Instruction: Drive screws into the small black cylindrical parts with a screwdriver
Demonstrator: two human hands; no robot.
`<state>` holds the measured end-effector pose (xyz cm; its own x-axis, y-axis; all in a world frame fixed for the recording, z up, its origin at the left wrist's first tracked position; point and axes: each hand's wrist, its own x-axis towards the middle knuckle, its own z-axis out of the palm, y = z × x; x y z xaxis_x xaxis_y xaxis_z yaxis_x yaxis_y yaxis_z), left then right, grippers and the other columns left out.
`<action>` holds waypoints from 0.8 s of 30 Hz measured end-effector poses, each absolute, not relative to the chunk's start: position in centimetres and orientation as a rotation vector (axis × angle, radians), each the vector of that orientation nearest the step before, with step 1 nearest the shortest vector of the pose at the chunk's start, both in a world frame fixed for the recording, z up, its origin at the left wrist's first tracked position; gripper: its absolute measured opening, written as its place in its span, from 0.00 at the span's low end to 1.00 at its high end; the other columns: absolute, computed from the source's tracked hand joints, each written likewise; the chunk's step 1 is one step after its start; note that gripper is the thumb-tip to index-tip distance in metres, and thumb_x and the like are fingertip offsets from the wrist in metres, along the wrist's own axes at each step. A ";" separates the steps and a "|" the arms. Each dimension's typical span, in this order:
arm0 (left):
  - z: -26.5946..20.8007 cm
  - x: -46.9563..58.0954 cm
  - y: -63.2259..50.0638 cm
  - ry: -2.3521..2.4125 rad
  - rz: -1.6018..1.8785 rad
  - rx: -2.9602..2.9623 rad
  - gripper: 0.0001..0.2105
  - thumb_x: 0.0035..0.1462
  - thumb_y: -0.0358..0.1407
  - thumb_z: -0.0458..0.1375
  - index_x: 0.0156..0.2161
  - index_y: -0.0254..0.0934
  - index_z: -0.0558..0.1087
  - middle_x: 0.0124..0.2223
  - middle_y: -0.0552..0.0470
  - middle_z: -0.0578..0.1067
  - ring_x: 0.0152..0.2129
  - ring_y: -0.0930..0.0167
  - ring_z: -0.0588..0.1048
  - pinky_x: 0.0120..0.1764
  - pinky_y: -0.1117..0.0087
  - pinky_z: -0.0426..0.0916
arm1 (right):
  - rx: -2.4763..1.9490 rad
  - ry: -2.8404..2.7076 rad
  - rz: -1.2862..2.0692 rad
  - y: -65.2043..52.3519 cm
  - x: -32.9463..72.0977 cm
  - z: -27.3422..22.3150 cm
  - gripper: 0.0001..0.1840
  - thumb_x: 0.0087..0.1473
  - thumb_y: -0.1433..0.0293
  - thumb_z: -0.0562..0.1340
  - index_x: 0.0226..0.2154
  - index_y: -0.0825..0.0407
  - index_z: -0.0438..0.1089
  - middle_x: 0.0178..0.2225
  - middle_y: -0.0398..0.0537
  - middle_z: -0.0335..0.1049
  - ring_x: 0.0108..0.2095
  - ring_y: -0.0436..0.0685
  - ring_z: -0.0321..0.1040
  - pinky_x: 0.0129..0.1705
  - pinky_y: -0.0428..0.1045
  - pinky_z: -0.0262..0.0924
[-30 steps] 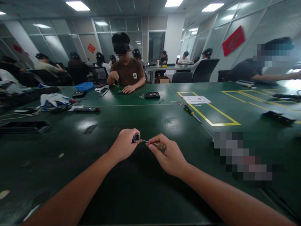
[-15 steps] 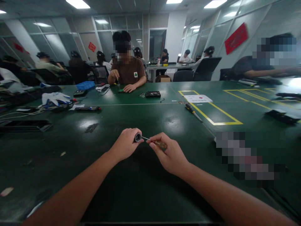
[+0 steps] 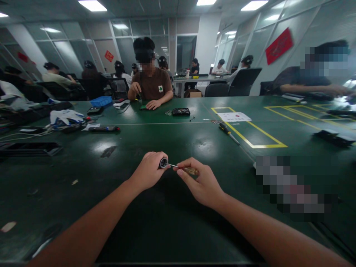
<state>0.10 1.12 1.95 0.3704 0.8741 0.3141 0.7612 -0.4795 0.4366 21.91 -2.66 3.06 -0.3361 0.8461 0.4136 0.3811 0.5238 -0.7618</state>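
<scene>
Closed around a small dark cylindrical part (image 3: 163, 162) is my left hand (image 3: 148, 170); the part's round, hollow-looking end faces me, and the rest of it is hidden in my fingers. My right hand (image 3: 202, 180) grips a screwdriver (image 3: 191, 170) by its amber, see-through handle, with thumb and fingers pinched round it. The thin metal shaft points left and reaches the side of the dark part. Whether the tip sits in a screw is too small to tell. Both hands are over the green table (image 3: 178, 230).
A black-and-yellow screwdriver (image 3: 229, 133) lies ahead to the right, near a white paper (image 3: 234, 116). White gloves (image 3: 66, 117), a blue tray (image 3: 101, 101) and a black tray (image 3: 30, 148) are on the left. Across the table sits a co-worker (image 3: 151, 83); a black device (image 3: 180, 111) lies nearby.
The screwdriver handle in my right hand looks slightly turned and shifted a little. My left hand and the dark part stay almost in place.
</scene>
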 end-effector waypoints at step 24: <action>1.4 0.0 1.5 1.548 0.797 2.395 0.04 0.62 0.31 0.62 0.38 0.38 0.70 0.35 0.53 0.75 0.34 0.66 0.73 0.44 0.61 0.64 | -0.775 -1.196 1.541 -0.6 21.4 1.4 0.14 0.57 0.60 0.69 0.42 0.51 0.75 0.34 0.46 0.77 0.35 0.55 0.75 0.43 0.54 0.70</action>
<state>-0.03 1.46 1.35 0.3141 0.8872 0.3380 0.7904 -0.4416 0.4246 21.39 -0.65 1.43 -0.2991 0.9505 0.0844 -0.3178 -0.0158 -0.9480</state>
